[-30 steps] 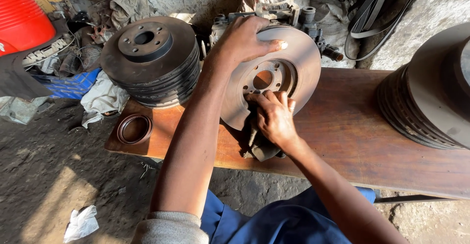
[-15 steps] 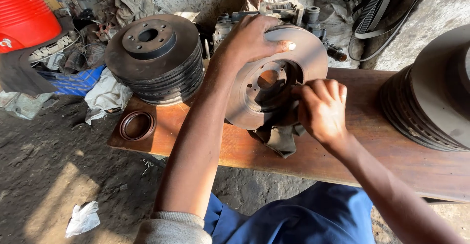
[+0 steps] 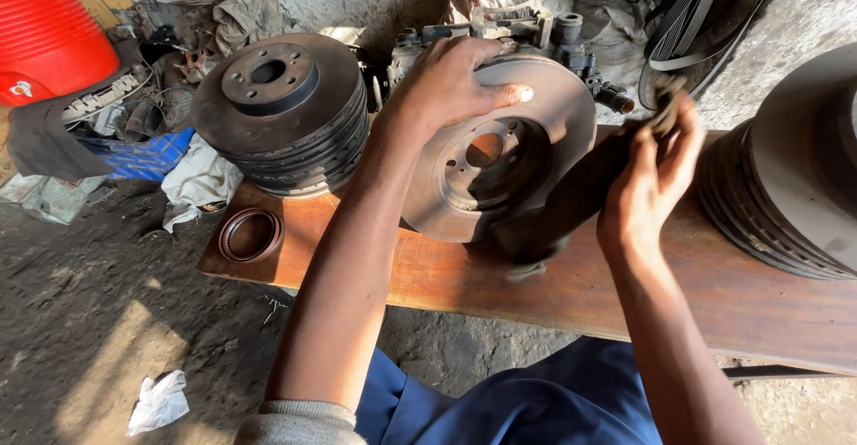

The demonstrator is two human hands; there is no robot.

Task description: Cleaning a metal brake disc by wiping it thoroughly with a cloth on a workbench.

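A rusty brake disc stands tilted on its edge on a wooden bench. My left hand rests over the disc's top rim and holds it up. My right hand is raised to the right of the disc, fingers closed on a small dark piece at its fingertips. A blurred dark rag hangs down from that hand, across the disc's right side.
A stack of brake discs stands at the bench's left end, with a rubber seal ring in front. Another stack fills the right end. Car parts and belts lie behind. A red cooler is far left.
My right hand has left the disc's hub, swung right and upward, and the dark rag has lifted with it. My left hand has stayed on the disc's rim.
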